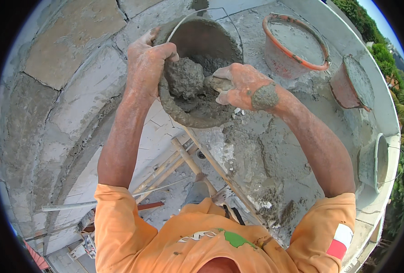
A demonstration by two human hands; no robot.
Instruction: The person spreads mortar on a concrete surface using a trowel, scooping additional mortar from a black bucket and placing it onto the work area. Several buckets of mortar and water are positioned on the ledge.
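Mortar lies at twelve o'clock, my left hand clasping its bucket rim, right hand clenched round a handle.

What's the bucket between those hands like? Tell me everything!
The bucket is round and caked in grey, which hides its material. A thin wire handle arches over its far side. Its open mouth faces the camera, showing lumpy, wet-looking mortar inside. The left hand grips its left rim; the right hand reaches in.
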